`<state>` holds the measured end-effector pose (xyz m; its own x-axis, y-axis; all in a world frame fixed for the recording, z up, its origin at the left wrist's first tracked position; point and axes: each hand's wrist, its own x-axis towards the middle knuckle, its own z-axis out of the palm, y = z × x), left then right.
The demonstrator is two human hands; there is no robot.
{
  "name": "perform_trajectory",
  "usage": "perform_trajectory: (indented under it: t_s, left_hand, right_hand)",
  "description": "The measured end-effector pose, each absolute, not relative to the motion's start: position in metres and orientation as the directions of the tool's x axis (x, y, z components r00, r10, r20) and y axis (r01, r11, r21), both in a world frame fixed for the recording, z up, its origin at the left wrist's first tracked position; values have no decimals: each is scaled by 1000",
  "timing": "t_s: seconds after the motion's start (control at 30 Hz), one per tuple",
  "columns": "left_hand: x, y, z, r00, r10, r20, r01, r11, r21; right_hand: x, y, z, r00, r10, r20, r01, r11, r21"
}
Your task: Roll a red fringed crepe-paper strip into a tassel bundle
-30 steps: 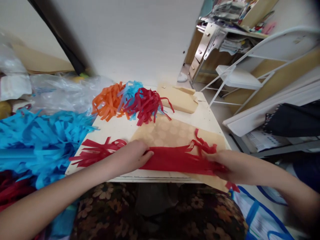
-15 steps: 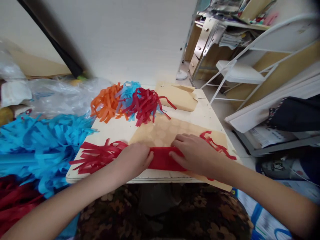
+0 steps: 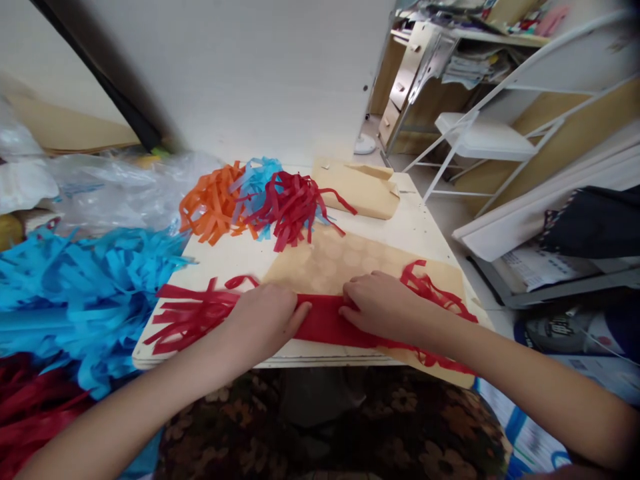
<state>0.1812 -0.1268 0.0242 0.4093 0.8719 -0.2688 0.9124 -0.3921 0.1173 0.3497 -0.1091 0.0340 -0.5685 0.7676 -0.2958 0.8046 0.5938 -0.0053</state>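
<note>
Across the front of the small white table (image 3: pixel 425 227) lies a sheet of red tissue paper (image 3: pixel 325 320), uncut in the middle and cut into fringe at both ends. My left hand (image 3: pixel 270 310) is closed on the top edge of its uncut band, thumb along the near side. My right hand (image 3: pixel 375 303) pinches the same edge farther right, fingers curled. Red strips spread out to the left of my left hand and to the right under my right wrist. Beneath the tissue is a sheet of brown paper (image 3: pixel 345 257). My fingertips are partly hidden.
Behind the hands lie an orange tassel (image 3: pixel 215 200), a light blue tassel (image 3: pixel 263 180) and a red tassel (image 3: pixel 295 207), beside a folded brown paper piece (image 3: pixel 355 190). Blue fringed tissue (image 3: pixel 90 287) is heaped at the left. A white folding chair (image 3: pixel 490 140) stands at the right.
My right hand's fingers have curled in closer on the red tissue edge. More red fringe shows under my right wrist. The view has shifted slightly.
</note>
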Motion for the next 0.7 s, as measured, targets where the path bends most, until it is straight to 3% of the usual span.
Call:
perform_trajectory:
  t_s: [0.13, 0.4, 0.7]
  left_hand:
    - [181, -130, 29, 365, 899, -241, 926, -378, -11]
    - [182, -121, 27, 380, 881, -282, 920, -391, 20]
    - [181, -121, 23, 342, 899, -273, 926, -371, -64]
  right_hand:
    - [346, -112, 35, -572, 763, -300, 791, 610, 43]
    - [349, -117, 25, -622, 754, -212, 750, 651, 114]
    - [348, -114, 33, -554, 774, -306, 798, 599, 72]
